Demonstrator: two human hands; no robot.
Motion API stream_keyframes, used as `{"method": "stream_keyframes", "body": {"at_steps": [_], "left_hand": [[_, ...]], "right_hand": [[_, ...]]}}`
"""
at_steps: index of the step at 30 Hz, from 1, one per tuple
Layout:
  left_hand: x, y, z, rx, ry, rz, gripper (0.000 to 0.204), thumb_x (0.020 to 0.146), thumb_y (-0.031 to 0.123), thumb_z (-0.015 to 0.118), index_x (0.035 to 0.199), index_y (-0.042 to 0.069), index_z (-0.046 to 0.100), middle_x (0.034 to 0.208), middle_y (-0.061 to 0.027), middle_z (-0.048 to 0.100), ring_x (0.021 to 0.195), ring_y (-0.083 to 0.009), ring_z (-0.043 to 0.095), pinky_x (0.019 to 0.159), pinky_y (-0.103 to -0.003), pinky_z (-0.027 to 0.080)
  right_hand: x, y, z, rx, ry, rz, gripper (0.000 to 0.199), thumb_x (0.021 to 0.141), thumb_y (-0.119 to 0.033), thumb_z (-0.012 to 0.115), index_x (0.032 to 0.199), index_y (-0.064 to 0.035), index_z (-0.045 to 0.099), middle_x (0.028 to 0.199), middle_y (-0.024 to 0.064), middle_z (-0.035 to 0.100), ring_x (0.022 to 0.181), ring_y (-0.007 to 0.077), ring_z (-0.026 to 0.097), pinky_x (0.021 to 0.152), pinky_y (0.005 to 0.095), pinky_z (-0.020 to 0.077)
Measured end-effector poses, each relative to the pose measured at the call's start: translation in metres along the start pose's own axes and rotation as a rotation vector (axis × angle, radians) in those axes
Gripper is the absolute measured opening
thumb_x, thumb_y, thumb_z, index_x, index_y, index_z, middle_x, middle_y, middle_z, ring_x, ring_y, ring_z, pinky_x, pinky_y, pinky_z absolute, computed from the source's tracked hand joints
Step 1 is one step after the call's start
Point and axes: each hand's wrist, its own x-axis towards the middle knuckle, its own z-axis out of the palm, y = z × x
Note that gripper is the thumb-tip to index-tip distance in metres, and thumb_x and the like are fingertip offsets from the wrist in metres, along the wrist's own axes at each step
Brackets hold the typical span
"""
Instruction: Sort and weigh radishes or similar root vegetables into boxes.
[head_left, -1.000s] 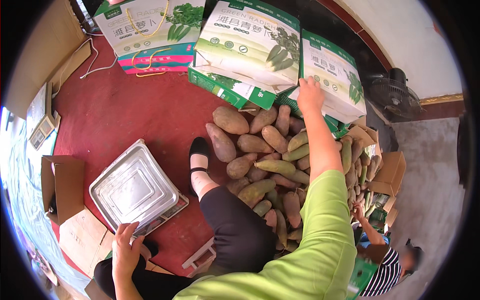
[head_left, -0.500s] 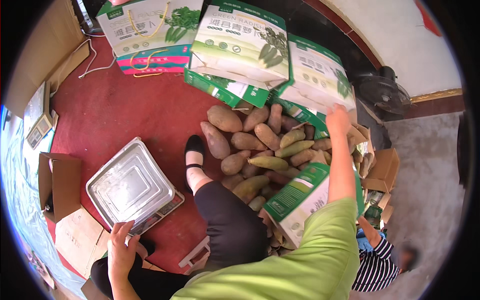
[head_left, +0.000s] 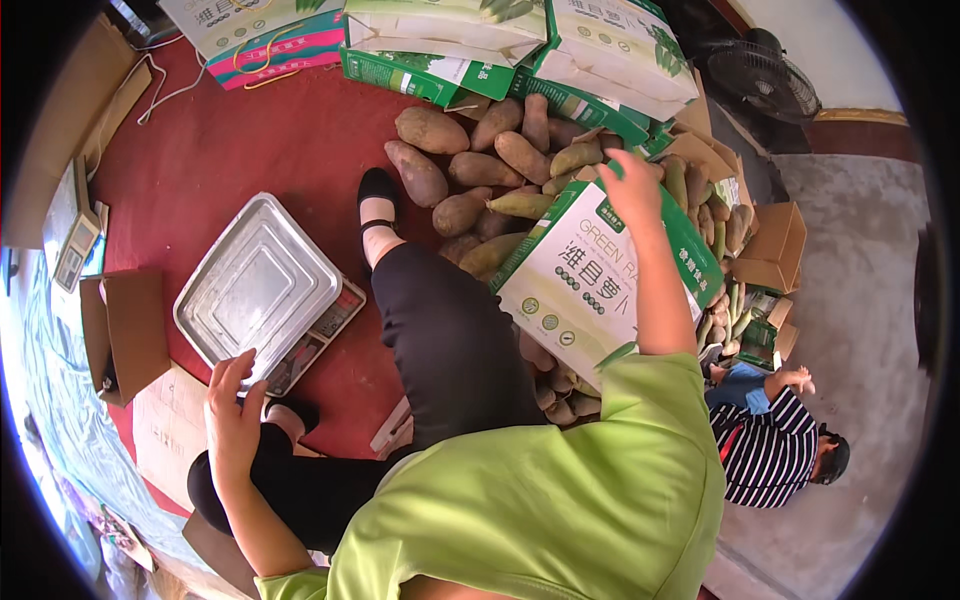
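Note:
My right hand (head_left: 635, 195) reaches over the upper edge of a white and green cardboard carton (head_left: 570, 265). Its fingers are stretched and apart; whether they touch the carton is unclear. That carton leans on a heap of long root vegetables, brown sweet-potato-like ones (head_left: 430, 130) and green radishes (head_left: 520, 205), and hides part of them. Held up with fingers apart, my left hand (head_left: 232, 415) is empty. It hovers by the near corner of a weighing scale with a silver metal tray (head_left: 260, 280).
White and green cartons (head_left: 450, 35) stand along the back of the red floor covering (head_left: 250, 140). A black fan (head_left: 760, 80) is at far right. A person in a striped shirt (head_left: 765, 455) works on the right near open boxes (head_left: 775, 245). At left sits a brown box (head_left: 135, 335).
The near carton now lies farther over the vegetables with its printed face upward. My right hand has come away from the back cartons to its edge. The view has shifted; my left hand stays near the scale.

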Motion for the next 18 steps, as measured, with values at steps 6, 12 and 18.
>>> {"method": "stream_keyframes", "body": {"at_steps": [6, 12, 18], "left_hand": [[-0.012, -0.008, -0.004, 0.003, 0.017, -0.017, 0.034, 0.075, 0.001, 0.059, 0.108, 0.001, 0.059, 0.091, -0.0130, 0.058, 0.086, -0.0256, 0.058, 0.074, -0.034, 0.046], [-0.022, -0.018, -0.005, 0.013, 0.073, 0.037, 0.033, 0.077, 0.002, 0.059, 0.110, 0.005, 0.060, 0.095, -0.0114, 0.060, 0.085, -0.0208, 0.060, 0.069, -0.031, 0.048], [-0.026, -0.009, -0.009, -0.017, 0.075, -0.031, 0.033, 0.076, 0.003, 0.061, 0.109, 0.001, 0.060, 0.092, -0.0145, 0.060, 0.086, -0.0259, 0.060, 0.077, -0.035, 0.047]], "right_hand": [[-0.049, 0.117, -0.023, -0.352, 0.031, 0.338, 0.057, 0.080, -0.051, 0.056, 0.124, -0.0142, 0.052, 0.124, 0.0103, 0.053, 0.115, 0.0305, 0.048, 0.095, 0.0455, 0.0378], [-0.068, 0.137, -0.066, -0.305, -0.236, 0.585, 0.061, 0.077, -0.058, 0.056, 0.114, -0.0092, 0.056, 0.115, 0.0135, 0.059, 0.110, 0.0308, 0.053, 0.091, 0.0488, 0.0385], [-0.066, 0.154, -0.089, 0.142, -0.241, 0.357, 0.028, 0.077, -0.024, 0.072, 0.071, 0.0000, 0.059, 0.063, 0.0008, 0.054, 0.060, 0.0067, 0.046, 0.055, 0.0270, 0.0386]]}}
